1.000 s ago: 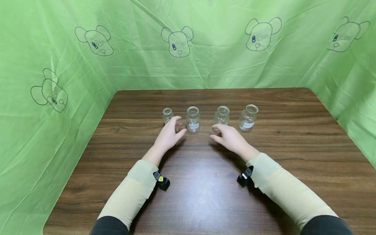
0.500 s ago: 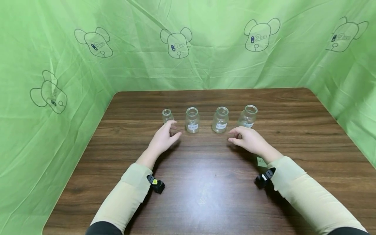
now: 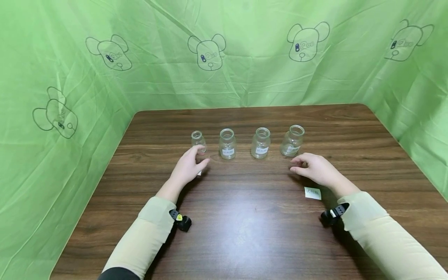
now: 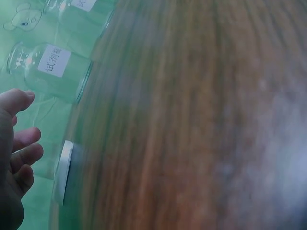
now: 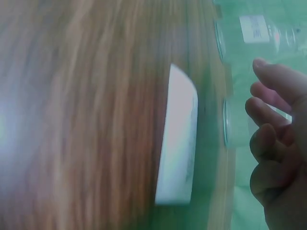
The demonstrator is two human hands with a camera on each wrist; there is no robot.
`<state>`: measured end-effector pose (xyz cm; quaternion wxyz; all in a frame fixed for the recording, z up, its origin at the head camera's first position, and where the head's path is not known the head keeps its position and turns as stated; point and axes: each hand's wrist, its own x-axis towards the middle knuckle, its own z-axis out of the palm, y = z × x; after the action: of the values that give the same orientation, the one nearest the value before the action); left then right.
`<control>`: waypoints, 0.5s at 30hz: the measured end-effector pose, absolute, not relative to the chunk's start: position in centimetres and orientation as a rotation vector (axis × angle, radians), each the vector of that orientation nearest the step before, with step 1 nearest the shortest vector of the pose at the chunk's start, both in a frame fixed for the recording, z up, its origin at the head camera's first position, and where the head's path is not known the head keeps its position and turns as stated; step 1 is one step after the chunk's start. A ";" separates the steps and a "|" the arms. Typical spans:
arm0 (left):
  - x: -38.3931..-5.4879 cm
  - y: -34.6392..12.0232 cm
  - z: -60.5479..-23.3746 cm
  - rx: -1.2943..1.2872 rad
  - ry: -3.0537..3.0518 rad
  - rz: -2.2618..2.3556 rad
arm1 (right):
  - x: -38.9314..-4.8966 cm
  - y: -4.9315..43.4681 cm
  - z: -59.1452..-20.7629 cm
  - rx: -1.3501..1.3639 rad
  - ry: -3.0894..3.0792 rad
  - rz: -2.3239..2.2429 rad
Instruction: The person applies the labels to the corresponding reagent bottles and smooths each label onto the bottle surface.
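Note:
Several clear glass jars stand in a row across the table. The leftmost jar (image 3: 198,140) is smaller than the others. My left hand (image 3: 184,166) hovers just in front of it, fingers loosely bent and holding nothing. A small white paper slip (image 4: 64,172) lies below that hand, mostly hidden in the head view. The rightmost jar (image 3: 292,140) has a white label with printed characters. Near its base is my right hand (image 3: 317,169), relaxed and holding nothing. In front of the right hand, a white paper slip (image 3: 312,193) with printed characters rests on the wood.
Between the hands stand two labelled jars, one left of centre (image 3: 228,144) and one right of centre (image 3: 260,143). The brown wooden table (image 3: 241,225) is enclosed at the back and sides by a green curtain (image 3: 245,85) with mouse-head drawings.
My right hand has moved right, from before the third jar to the rightmost one, uncovering the paper slip. My left hand has drifted left and slightly back. The jars stay in place.

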<state>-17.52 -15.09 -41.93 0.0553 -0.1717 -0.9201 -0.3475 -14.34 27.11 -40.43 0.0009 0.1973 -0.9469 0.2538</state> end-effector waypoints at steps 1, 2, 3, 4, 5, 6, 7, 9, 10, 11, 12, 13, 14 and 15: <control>-17.5 -15.2 -41.9 -0.514 -2.794 -1.055 | -14.3 27.4 -40.4 0.619 -2.975 0.791; -17.5 -15.3 -41.9 -0.506 -2.796 -1.051 | -14.2 27.6 -40.4 0.620 -2.975 0.784; -17.5 -15.3 -41.9 -0.500 -2.799 -1.049 | -14.1 27.9 -40.4 0.617 -2.976 0.778; -17.5 -15.4 -41.9 -0.495 -2.803 -1.045 | -14.0 28.2 -40.5 0.616 -2.980 0.773; -17.5 -15.5 -41.8 -0.490 -2.806 -1.043 | -13.9 28.4 -40.5 0.620 -2.984 0.772; -17.5 -15.5 -41.9 -0.490 -2.809 -1.034 | -13.8 28.7 -40.5 0.624 -2.990 0.773; -17.5 -15.6 -41.9 -0.488 -2.812 -1.030 | -13.7 28.9 -40.5 0.626 -2.996 0.781; -17.4 -15.7 -41.9 -0.494 -2.818 -1.026 | -13.5 29.5 -40.5 0.626 -3.015 0.798; -17.4 -15.8 -41.9 -0.496 -2.819 -1.027 | -13.4 29.7 -40.5 0.625 -3.028 0.805; -17.4 -15.9 -41.9 -0.497 -2.819 -1.025 | -13.3 29.9 -40.5 0.624 -3.040 0.816; -17.4 -16.0 -41.9 -0.498 -2.818 -1.024 | -13.2 30.1 -40.4 0.621 -3.052 0.820; -17.4 -16.0 -41.9 -0.496 -2.819 -1.025 | -13.1 30.3 -40.4 0.613 -3.064 0.826; -17.5 -16.1 -41.9 -0.494 -2.819 -1.022 | -13.0 30.5 -40.4 0.610 -3.078 0.828; -17.5 -16.2 -42.0 -0.492 -2.817 -1.018 | -12.9 30.7 -40.4 0.610 -3.088 0.834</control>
<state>-17.47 -16.19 -41.97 0.0530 -0.1617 -0.9268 -0.3347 -12.89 30.69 -40.43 -0.0573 0.1870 -0.9468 0.2557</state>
